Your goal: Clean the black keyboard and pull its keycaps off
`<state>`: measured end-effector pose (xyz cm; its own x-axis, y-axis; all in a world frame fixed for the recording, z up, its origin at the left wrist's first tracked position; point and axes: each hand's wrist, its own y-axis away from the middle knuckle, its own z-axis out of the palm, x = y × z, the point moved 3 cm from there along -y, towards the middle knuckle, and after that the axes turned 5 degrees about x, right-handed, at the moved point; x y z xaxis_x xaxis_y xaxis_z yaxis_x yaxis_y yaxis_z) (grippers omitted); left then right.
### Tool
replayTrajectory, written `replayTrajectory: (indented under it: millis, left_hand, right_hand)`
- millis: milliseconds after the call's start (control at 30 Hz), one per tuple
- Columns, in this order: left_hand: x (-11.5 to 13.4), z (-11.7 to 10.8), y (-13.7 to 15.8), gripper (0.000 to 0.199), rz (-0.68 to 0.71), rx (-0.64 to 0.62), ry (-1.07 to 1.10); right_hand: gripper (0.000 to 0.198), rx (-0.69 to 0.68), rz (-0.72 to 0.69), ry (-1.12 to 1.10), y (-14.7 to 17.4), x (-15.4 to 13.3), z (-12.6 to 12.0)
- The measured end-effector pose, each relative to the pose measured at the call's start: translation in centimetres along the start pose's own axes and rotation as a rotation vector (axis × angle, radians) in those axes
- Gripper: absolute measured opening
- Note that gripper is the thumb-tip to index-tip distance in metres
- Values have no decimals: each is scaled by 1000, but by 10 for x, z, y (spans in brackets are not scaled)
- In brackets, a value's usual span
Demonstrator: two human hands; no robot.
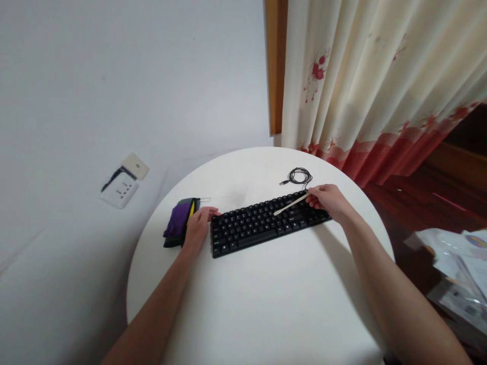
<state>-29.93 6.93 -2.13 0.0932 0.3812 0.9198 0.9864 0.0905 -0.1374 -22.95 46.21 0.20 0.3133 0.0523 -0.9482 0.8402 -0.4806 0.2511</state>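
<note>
Right hand [326, 200], right of centre, pinched swab-like stick [291, 205]; left hand [198, 224], loosely open, met wired keyboard [247, 226] at centre; light bracing risked slippage.

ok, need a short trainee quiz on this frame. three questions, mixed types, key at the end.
1. Multiple choice: what is between the fingers that hold the pale stick and its far tip, seen underneath it? A) a purple item, B) the keyboard, C) a wall socket.
2. True or false: the black cable lies coiled beyond the keyboard.
3. Fill in: the pale stick is held in the person's ____ hand.

Key:
1. B
2. True
3. right, as in right hand
</note>
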Motion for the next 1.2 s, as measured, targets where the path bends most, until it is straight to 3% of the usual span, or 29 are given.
replayTrajectory:
  millis: [167, 400, 767, 1067, 1200]
  left_hand:
    - [0, 0, 0, 37, -1, -2, 5]
    - [-2, -1, -1, 37, 6, 0, -12]
    - [-1, 0, 0, 37, 1, -1, 7]
    - [-1, -1, -2, 33, 11, -1, -12]
    - [-2, -1, -2, 34, 9, -7, -7]
  right_hand:
    - [19, -40, -183, 38, 10, -7, 17]
    - [20, -120, -308, 83, 18, -8, 35]
    - [26, -12, -97, 275, -13, 8, -18]
    - [33, 16, -225, 311, -3, 1, -5]
    - [25, 74, -268, 189, 4, -9, 3]
